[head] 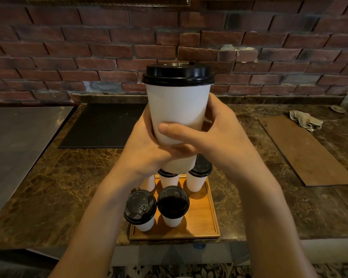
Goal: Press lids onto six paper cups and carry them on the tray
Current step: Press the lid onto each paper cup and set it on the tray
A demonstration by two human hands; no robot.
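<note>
Both hands are wrapping around a white paper cup (178, 113) in the centre of the frame, holding it upright and raised above the counter. The left hand (147, 149) is clasping the cup's lower left side, while the right hand (213, 135) is gripping from the right, its thumb lying across the front of the cup wall and overlapping the left hand. A black lid (178, 75) is sitting on the cup's rim.

Below the held cup, in the lower centre of the frame, a wooden tray (209, 213) is resting on the brown marble counter (68, 177). Five more lidded white cups are standing on it: two in the near row, the near-left cup (140, 211) and the near-centre cup (173, 205) just beside each other, and three in the far row, partly hidden behind the hands. The tray's near-right corner is bare.

A black mat (102, 125) is lying on the counter at centre left, a steel surface (18, 141) at far left. A brown board (307, 151) and a crumpled cloth (305, 120) are lying at the right. A red brick wall (109, 37) is filling the upper frame.
</note>
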